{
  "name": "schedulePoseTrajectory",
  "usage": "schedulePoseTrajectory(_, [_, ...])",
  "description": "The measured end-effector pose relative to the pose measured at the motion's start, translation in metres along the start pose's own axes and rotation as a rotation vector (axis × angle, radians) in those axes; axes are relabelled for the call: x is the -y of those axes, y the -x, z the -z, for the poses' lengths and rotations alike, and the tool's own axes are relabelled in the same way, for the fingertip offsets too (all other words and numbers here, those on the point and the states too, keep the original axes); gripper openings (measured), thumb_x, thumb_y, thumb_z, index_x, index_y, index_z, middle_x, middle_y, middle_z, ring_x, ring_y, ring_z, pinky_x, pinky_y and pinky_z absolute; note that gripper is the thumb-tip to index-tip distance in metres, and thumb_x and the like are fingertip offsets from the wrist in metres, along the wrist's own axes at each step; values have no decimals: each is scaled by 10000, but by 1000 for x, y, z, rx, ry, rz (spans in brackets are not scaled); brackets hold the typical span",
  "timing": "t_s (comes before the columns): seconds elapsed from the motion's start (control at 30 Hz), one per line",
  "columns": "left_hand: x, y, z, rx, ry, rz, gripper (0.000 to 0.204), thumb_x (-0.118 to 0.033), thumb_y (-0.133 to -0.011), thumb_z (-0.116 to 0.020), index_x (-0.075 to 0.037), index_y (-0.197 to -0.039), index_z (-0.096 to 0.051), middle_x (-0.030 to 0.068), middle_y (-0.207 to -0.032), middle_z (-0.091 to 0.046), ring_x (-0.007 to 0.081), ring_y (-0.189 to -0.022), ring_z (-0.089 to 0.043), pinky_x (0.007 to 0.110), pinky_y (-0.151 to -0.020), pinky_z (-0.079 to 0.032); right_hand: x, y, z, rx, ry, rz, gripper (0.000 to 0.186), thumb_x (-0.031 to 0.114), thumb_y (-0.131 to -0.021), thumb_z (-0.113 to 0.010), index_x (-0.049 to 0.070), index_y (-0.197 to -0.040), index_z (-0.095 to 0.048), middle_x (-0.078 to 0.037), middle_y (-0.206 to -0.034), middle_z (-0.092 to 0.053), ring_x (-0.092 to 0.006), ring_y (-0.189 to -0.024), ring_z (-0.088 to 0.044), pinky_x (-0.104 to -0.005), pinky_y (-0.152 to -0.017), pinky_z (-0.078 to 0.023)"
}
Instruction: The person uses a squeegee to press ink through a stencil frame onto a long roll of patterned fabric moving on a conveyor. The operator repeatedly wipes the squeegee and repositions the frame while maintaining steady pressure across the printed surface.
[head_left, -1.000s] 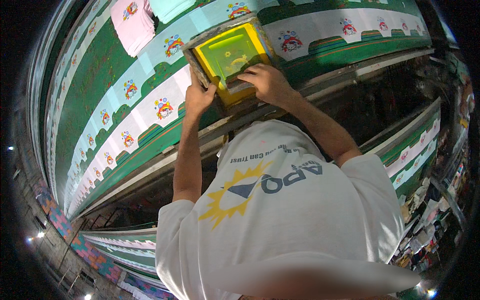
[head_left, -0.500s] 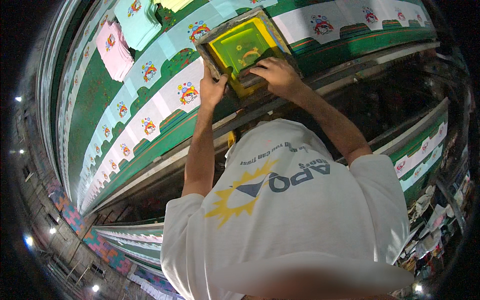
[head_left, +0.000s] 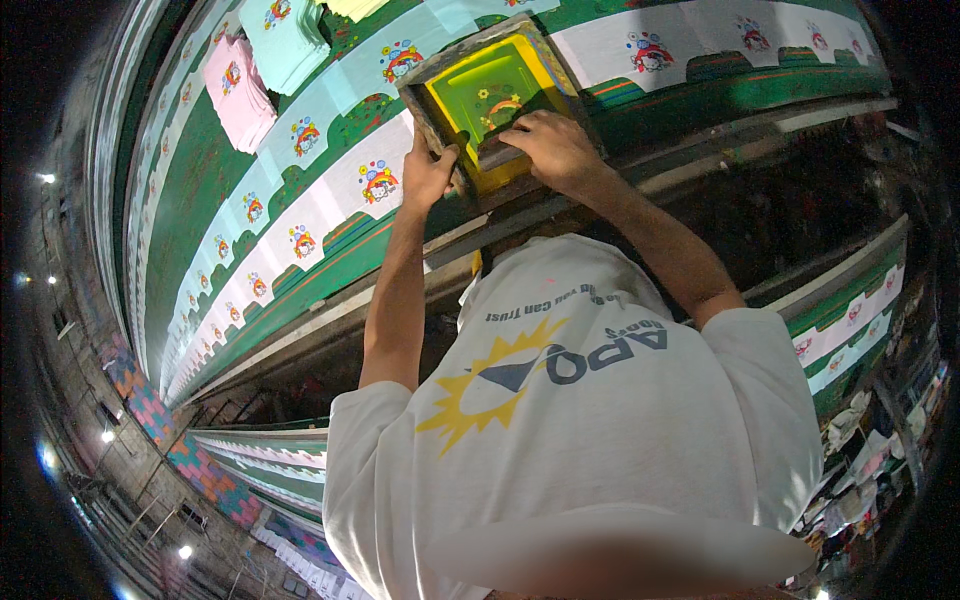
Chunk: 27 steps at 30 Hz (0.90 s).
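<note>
A wooden-edged printing screen [head_left: 432,118] with yellow-green mesh lies tilted on the long green table, over the row of pale cloth pieces. My left hand [head_left: 430,176] grips its near left corner, thumb on the frame. Inside the near part of the screen, my right hand [head_left: 556,150] is closed with its fingers bent down onto a dark, narrow squeegee [head_left: 494,157], mostly hidden by the hand and the frame edge. A small flower and rainbow pattern shows in the mesh just beyond my right fingers.
White cloth pieces [head_left: 335,190] with a colourful cartoon print run along the green table [head_left: 345,262]. Farther back lie a pink cloth stack [head_left: 238,95] and a mint cloth stack [head_left: 285,50]. Another table [head_left: 845,350] with printed cloth stands at the right.
The whole view has shifted slightly. Both hands keep their hold at the screen, and a little more of the pattern shows in the mesh beyond my right fingers.
</note>
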<state>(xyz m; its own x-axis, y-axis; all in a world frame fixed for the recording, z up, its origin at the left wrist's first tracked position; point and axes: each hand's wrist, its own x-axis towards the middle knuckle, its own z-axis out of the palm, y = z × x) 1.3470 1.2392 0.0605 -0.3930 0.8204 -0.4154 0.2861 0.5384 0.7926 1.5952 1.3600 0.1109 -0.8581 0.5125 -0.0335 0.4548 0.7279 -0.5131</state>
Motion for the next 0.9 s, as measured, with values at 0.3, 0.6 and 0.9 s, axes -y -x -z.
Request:
schedulePoseTrajectory(0.3, [0,0,1,20,-27,-12,928,-301,-972,-718,-103,-1727,-216,228,-1049,-816,343,-749,-806,434,-691,-651,-9,2,-17,-181,38,63,436,77,-872,-721,138,-1302,-759,-117,-1232,-706,-352,-1200,-675,-473,-1046,-563])
schedulePoseTrajectory(0.6, [-14,9,8,60,7,-42,879,-353,-985,-724,-79,-1682,-264,206,-1005,-820,280,-586,-755,402,-577,-625,-32,-106,13,85,95,-66,420,104,-991,-734,139,-1409,-721,-159,-1317,-737,-379,-1267,-686,-510,-1097,-552])
schedulePoseTrajectory(0.9, [-4,-2,13,104,-122,-14,922,-403,-977,-728,-21,-1664,-245,256,-1019,-805,363,-697,-781,460,-657,-649,-50,-141,16,59,119,-11,410,183,-947,-770,92,-1345,-742,-199,-1333,-733,-393,-1275,-687,-521,-1115,-545])
